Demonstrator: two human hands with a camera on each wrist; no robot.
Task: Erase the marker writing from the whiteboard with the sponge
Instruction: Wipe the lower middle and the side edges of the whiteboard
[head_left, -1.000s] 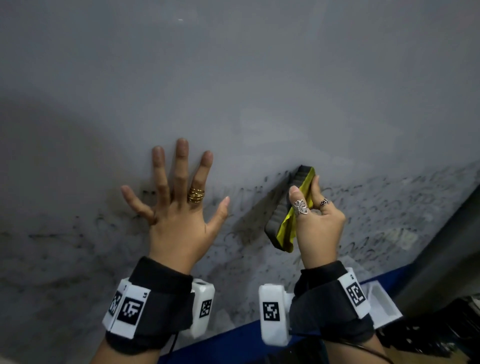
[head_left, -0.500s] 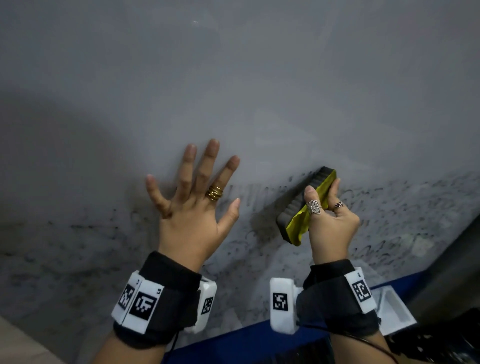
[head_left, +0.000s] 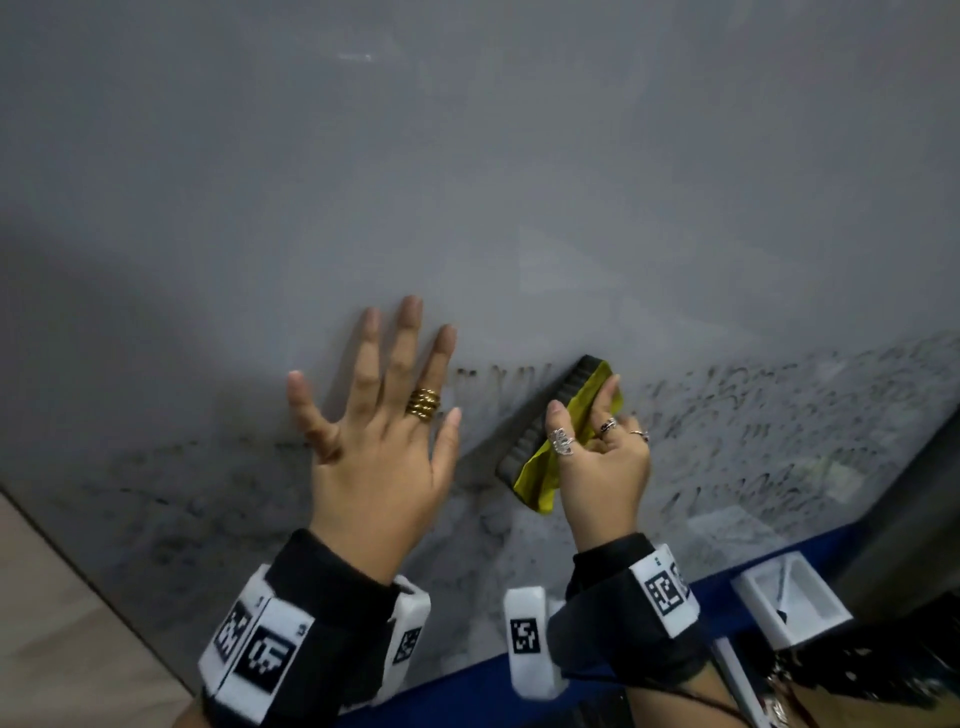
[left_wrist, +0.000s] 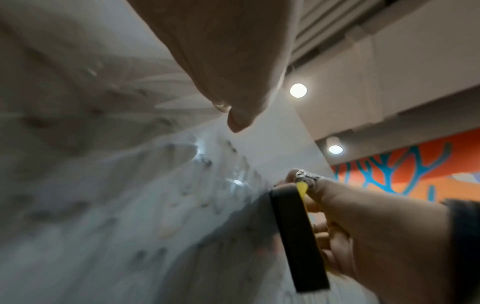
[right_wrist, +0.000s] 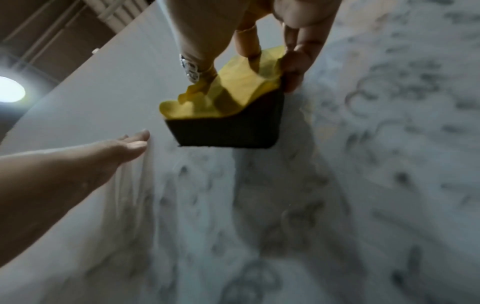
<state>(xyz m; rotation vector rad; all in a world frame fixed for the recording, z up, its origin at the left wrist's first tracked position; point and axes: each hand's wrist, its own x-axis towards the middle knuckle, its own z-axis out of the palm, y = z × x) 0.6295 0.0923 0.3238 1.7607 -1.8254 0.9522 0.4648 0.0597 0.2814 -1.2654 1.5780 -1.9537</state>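
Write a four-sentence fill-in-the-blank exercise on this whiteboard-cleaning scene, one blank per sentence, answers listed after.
1. The sponge is gripped by the ____ hand.
2. The left hand lies flat on the whiteboard with its fingers ____.
3. The sponge's dark layer faces the board; the layer under the fingers is ____.
4. The remaining marker writing sits on the ____ part of the board.

Answers: right; spread; yellow; lower

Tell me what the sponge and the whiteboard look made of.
Sponge: apparently soft yellow foam, since it crumples under the right hand, bonded to a dark, matte, ribbed layer, probably abrasive or felt-like. Whiteboard: a smooth, glossy hard panel, as lamp glare and smeared marker residue suggest; its exact material cannot be told.
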